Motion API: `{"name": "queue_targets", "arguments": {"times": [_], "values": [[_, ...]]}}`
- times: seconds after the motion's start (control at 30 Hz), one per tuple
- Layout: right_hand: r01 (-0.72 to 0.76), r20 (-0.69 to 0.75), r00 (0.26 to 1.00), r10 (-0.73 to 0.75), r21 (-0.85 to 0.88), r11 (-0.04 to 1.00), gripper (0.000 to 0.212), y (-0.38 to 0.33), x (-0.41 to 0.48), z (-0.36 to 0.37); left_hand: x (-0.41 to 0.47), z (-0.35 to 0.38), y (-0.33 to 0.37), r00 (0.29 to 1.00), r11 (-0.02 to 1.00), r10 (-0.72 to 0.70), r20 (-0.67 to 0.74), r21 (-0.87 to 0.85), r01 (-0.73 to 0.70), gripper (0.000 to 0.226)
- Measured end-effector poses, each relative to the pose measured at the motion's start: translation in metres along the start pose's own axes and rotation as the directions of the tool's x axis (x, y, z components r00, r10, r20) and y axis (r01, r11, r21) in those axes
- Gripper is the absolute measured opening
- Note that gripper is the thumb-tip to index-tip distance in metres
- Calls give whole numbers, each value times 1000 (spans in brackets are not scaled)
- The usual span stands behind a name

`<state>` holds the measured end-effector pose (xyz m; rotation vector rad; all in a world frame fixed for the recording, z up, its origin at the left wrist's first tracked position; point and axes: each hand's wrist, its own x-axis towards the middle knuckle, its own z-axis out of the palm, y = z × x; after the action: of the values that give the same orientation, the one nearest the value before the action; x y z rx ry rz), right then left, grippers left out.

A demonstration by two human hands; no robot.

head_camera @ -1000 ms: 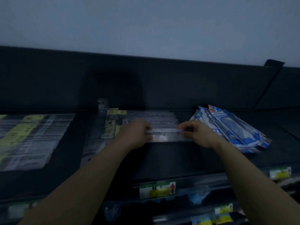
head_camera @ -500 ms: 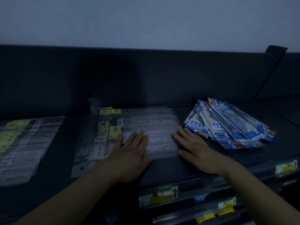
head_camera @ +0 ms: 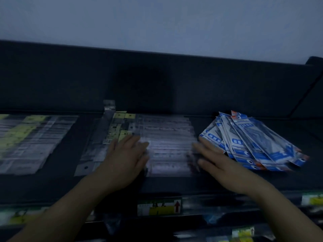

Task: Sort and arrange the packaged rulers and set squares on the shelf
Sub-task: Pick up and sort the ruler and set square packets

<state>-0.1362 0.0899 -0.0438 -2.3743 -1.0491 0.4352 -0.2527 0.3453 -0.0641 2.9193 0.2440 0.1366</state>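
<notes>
Head view. On the dark shelf (head_camera: 52,186), a stack of clear ruler packs (head_camera: 167,145) is lying flat in the middle, its long axis running left to right, parallel to the front edge. The left hand (head_camera: 125,159) is resting flat on the stack's left end, fingers straight and close together. The right hand (head_camera: 222,165) is lying at its right end, fingers straight, slightly apart, blurred. Just right, a fan of blue packs (head_camera: 253,142) is slanting from back left to front right. Left of the stack, long clear packs (head_camera: 104,137) are running front to back, and a yellow-labelled pile (head_camera: 29,140) is lying farther left. Four groups are showing; packs within each overlap too much to count. One price tag (head_camera: 159,206) is sitting below the hands
</notes>
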Motion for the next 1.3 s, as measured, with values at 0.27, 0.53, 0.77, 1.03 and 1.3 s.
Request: {"name": "queue_targets", "arguments": {"times": [0.27, 0.53, 0.77, 1.03, 1.3], "values": [[-126, -130, 988, 87, -328, 936, 60, 8, 76, 2, 68, 13, 8, 983, 983, -113, 141, 159, 90, 85], [-90, -76, 995, 69, -337, 937, 61, 19, 81, 13, 66, 23, 12, 977, 984, -103, 184, 160, 74, 79], [-100, -61, 995, 83, -401, 911, 68, 11, 73, 14, 59, 22, 16, 988, 978, -95, 121, 197, 69, 79], [-12, -252, 965, -73, -321, 947, 52, -12, 76, 9, 33, -14, -1, 950, 993, -108, -292, -76, 90, 52], [53, -211, 968, -136, -357, 933, 54, -64, 100, 31, 8, -34, -86, 884, 927, -371, -286, -58, 370, 30]]}}
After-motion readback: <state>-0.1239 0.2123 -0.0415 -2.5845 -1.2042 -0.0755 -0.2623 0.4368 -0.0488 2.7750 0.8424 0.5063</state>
